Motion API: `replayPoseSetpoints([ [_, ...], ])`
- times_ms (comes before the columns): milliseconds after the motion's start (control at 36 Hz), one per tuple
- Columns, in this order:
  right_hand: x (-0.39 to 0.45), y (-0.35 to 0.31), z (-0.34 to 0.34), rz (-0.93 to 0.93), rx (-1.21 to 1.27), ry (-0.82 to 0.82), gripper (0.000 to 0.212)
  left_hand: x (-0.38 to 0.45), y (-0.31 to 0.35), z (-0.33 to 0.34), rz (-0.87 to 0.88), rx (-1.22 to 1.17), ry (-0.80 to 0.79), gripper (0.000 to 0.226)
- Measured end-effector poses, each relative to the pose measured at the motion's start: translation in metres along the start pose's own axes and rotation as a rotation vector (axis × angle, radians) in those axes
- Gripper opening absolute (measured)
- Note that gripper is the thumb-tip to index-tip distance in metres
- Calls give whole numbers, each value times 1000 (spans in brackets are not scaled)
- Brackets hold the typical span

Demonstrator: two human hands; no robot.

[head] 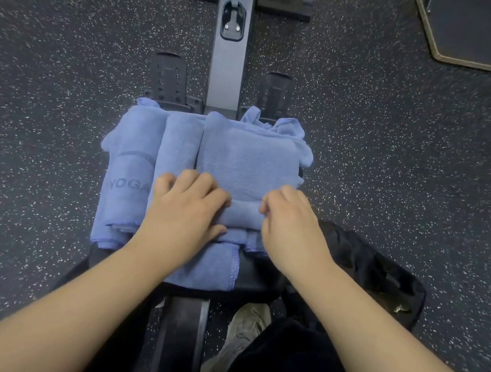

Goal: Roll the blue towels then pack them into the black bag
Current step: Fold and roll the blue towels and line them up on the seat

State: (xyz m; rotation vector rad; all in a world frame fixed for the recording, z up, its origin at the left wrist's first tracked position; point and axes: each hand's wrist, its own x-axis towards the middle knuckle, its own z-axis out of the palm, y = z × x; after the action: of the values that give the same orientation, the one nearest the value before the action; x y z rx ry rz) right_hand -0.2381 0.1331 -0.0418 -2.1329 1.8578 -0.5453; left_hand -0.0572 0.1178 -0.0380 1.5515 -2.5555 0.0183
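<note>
Blue towel [246, 160] flat ahead, its rolled near edge under curled fingers of left hand [187, 208], right hand [289, 220]

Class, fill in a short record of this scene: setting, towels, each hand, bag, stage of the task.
setting: speckled gym floor, rowing machine rail
towels: two rolled blue towels at left; one flat towel being rolled
left hand: grips the started roll
right hand: grips the same roll
black bag: at right, no towels visible inside
stage: rolling, packing not begun
</note>
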Motion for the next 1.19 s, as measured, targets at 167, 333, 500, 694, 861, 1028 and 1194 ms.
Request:
replayPoseSetpoints([
  [167, -4, 3, 2, -51, -83, -100, 33, 0, 1, 1, -22, 1, 74, 30],
  [333, -1, 11, 10, -111, -129, 15, 42, -2, 1, 2, -30, 23, 123, 30],
  [500, 5, 14, 11, -128, -157, 32, 24, -1, 2, 4, 2, 22, 163, 17],
  [694, 13, 17, 16, -107, -164, 98, 26, 1, 5, 2, -15, 1, 120, 23],
  [861, 18, 13, 22, -16, -166, 177, 13, 6, 7, 4, -43, 54, 102, 26],
  [1028, 16, 5, 20, 36, -137, 338, 20, 12, 8, 8, -75, 66, 142, 21],
  [1194, 16, 6, 18, -8, -88, 324, 10, 16, 9, 4, -66, 92, 111, 36],
])
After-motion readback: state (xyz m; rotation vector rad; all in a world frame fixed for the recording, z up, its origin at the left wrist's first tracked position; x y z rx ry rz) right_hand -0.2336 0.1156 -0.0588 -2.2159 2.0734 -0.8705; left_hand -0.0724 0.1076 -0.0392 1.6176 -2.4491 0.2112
